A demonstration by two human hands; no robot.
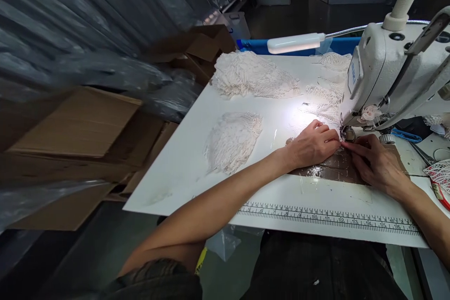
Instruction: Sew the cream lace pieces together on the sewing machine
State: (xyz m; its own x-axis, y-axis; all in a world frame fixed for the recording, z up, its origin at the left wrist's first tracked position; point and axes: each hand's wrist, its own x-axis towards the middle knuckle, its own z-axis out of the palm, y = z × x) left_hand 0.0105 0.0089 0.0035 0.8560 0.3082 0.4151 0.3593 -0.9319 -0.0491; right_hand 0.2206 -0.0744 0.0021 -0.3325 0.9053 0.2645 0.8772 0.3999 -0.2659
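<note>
Beside the sewing machine [374,70]: left hand [315,144], grip curled — I can't tell if it's holding.
Right hand [378,163]: index finger extended, grip equally unclear.
Tabletop [188,173]: white lace pieces [234,143].

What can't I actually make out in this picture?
All in the head view:
Whatever lies under the left hand: covered by that hand.
Any stitches beside the right hand: too small.
The far end of the sewing machine: cut off by the right edge.
Where the ruler scale begins: behind the left forearm.
</note>
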